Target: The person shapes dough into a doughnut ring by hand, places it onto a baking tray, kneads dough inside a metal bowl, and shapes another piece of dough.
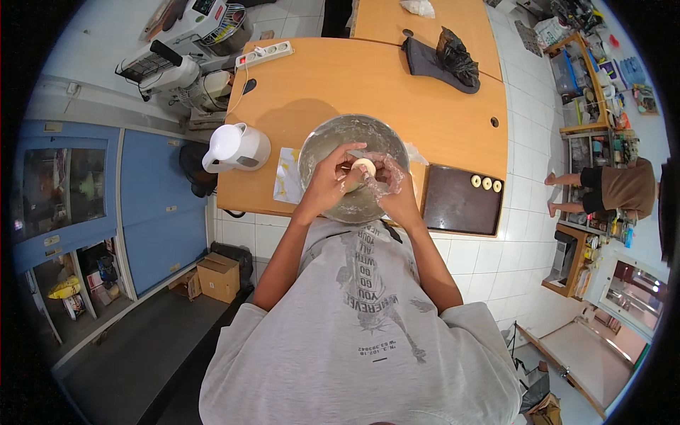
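Note:
A small round piece of pale dough (365, 165) is between my two hands, above a metal mixing bowl (316, 145) with whitish smears on its inner wall. My left hand (330, 181) is closed around the dough's left side. From the other side my right hand (394, 183), its fingers coated with flour or dough, grips the same piece. The fingers partly cover the dough and the middle of the bowl. Right of the bowl, a dark baking tray (460, 202) bears three dough rings (486, 183) in a row at its far right corner.
Left of the bowl stand a white electric kettle (244, 147) and a printed paper sheet (287, 177). A power strip (265, 54) lies at the table's (340, 78) far left. Farther back are a dark cap-like item (439, 69) and a black plastic bag (457, 58). Another person (616, 188) stands at right.

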Action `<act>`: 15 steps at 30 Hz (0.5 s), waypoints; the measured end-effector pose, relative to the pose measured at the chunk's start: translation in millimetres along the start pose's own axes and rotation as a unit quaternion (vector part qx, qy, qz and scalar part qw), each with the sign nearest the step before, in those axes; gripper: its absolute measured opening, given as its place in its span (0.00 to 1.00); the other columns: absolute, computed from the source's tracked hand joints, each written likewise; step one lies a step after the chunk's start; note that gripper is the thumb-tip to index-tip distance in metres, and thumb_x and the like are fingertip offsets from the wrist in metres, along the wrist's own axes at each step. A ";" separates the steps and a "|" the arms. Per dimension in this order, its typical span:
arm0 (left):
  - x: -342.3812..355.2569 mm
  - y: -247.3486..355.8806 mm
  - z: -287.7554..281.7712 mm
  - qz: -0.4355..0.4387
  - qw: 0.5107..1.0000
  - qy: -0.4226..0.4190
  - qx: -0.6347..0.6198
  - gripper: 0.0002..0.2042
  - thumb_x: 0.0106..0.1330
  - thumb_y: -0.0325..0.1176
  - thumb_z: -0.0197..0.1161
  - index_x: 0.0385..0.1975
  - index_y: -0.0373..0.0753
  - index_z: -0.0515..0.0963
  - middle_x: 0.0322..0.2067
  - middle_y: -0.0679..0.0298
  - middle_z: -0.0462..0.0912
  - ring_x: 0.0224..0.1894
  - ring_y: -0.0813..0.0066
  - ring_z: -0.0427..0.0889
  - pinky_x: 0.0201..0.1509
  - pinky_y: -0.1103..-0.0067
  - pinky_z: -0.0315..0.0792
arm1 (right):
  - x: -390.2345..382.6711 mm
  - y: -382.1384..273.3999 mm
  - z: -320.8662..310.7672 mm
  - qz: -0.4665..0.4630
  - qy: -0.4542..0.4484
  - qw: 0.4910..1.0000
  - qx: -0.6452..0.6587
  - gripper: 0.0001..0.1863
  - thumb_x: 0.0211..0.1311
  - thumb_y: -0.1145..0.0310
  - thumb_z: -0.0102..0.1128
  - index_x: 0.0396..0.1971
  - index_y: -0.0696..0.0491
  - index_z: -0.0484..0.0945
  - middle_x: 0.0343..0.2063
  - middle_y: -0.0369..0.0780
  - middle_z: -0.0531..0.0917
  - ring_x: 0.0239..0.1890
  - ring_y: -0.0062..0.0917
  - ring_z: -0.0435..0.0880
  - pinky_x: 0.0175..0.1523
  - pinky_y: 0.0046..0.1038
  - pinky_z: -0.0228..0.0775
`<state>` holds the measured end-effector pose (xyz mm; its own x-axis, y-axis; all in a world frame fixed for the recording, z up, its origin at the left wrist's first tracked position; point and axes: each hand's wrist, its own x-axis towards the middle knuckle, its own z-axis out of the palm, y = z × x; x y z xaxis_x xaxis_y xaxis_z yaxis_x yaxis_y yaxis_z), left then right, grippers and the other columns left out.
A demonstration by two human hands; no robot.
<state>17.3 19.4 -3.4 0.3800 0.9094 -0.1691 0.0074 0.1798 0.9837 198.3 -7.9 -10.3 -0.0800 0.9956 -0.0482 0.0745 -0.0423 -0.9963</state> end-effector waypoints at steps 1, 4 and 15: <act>0.4 -1.6 -0.2 0.000 1.000 -0.001 0.000 0.22 0.75 0.28 0.64 0.68 0.39 0.71 0.46 0.61 0.85 0.50 0.78 0.82 0.56 0.78 0.76 | 0.6 -1.6 -0.6 0.000 0.001 1.000 0.000 0.17 0.67 0.76 0.68 0.54 0.58 0.80 0.38 0.40 0.87 0.41 0.22 0.86 0.49 0.26 0.78; 0.9 -6.1 -1.0 0.004 1.000 -0.008 0.009 0.22 0.75 0.30 0.64 0.67 0.39 0.72 0.46 0.61 0.85 0.49 0.78 0.83 0.56 0.78 0.77 | 3.5 -6.1 -3.6 -0.003 0.003 1.000 -0.015 0.16 0.67 0.77 0.68 0.54 0.59 0.79 0.39 0.40 0.87 0.42 0.22 0.86 0.50 0.26 0.79; 1.0 -3.3 3.8 -0.001 0.999 0.036 -0.021 0.21 0.75 0.29 0.64 0.66 0.39 0.73 0.49 0.59 0.84 0.54 0.75 0.82 0.60 0.76 0.76 | 2.6 8.9 -2.5 0.003 -0.010 0.999 0.031 0.20 0.65 0.82 0.65 0.56 0.57 0.78 0.45 0.39 0.86 0.46 0.22 0.85 0.53 0.27 0.80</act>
<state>21.2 18.3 -6.6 0.3125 0.9335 -0.1760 -0.0314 0.1953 0.9802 201.3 -5.4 -19.1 -0.0994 0.9935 -0.0554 0.0124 -0.0544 -0.9984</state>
